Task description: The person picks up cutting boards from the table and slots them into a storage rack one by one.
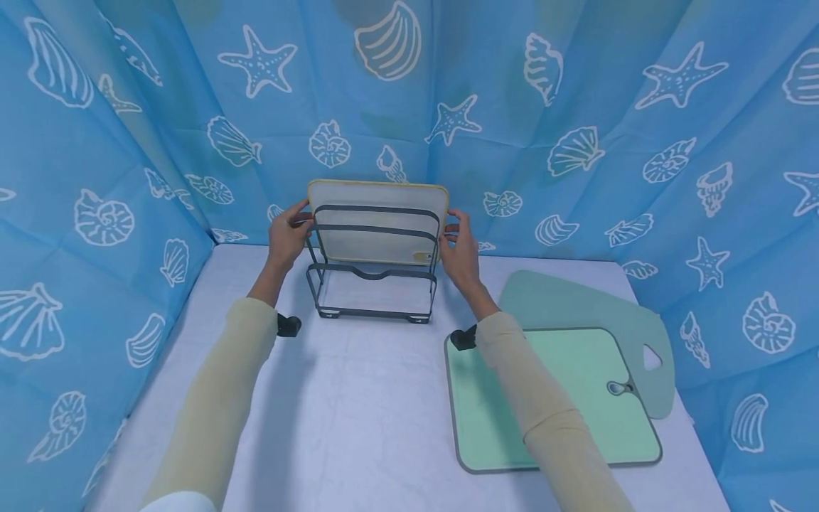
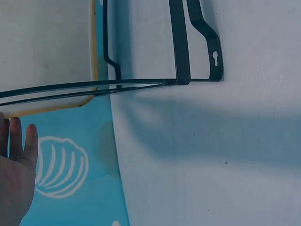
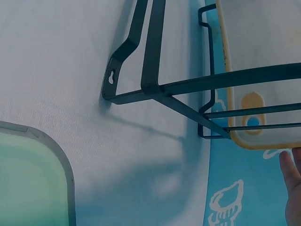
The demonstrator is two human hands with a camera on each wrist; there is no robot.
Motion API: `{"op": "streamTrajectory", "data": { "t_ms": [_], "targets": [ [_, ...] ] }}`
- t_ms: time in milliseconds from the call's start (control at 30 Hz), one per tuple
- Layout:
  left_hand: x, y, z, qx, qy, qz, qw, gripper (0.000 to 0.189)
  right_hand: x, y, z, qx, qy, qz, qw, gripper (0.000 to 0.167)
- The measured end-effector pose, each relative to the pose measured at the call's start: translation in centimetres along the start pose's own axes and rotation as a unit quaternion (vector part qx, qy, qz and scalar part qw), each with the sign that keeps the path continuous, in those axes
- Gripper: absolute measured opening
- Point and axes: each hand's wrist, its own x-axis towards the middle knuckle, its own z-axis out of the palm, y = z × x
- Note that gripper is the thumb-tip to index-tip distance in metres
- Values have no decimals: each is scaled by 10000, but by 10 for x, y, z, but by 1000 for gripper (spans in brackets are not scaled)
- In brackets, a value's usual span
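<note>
A white cutting board (image 1: 377, 195) with a yellow rim stands upright at the back of a black wire rack (image 1: 371, 273), behind its upper bars. A yellow patch with a small hole (image 3: 253, 110) marks its lower right corner. My left hand (image 1: 288, 233) grips the board's left edge; in the left wrist view its fingers (image 2: 16, 136) show close to the rim. On the opposite edge, my right hand (image 1: 461, 252) holds the board between thumb and fingers. Only part of the right hand appears in the right wrist view, its fingertips (image 3: 285, 162) right by the rim.
To the right, a light green cutting board (image 1: 563, 398) with a grey rim lies flat, overlapping a grey-green board (image 1: 659, 334) with a triangular hole. The white table (image 1: 358, 412) is enclosed by a blue shell-patterned curtain (image 1: 486, 85) behind and at the sides.
</note>
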Motion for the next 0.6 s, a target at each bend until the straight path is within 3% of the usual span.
{"op": "streamTrajectory", "data": {
  "t_ms": [233,467,500,600],
  "targets": [
    [-3,4,-8,0,-4,77,10000,51,0,1,-5,-67,-40,19,10000,50],
    [-12,6,-23,-325,181,158,9992,52,-6,0,-15,-201,-94,12,9998,50],
    [-11,3,-25,-354,210,104,9991,52,-8,0,-17,-209,-102,6,9997,50],
    [4,-31,-31,-513,226,31,9984,54,-13,0,-25,-180,-162,15,9997,48]
  ]
}}
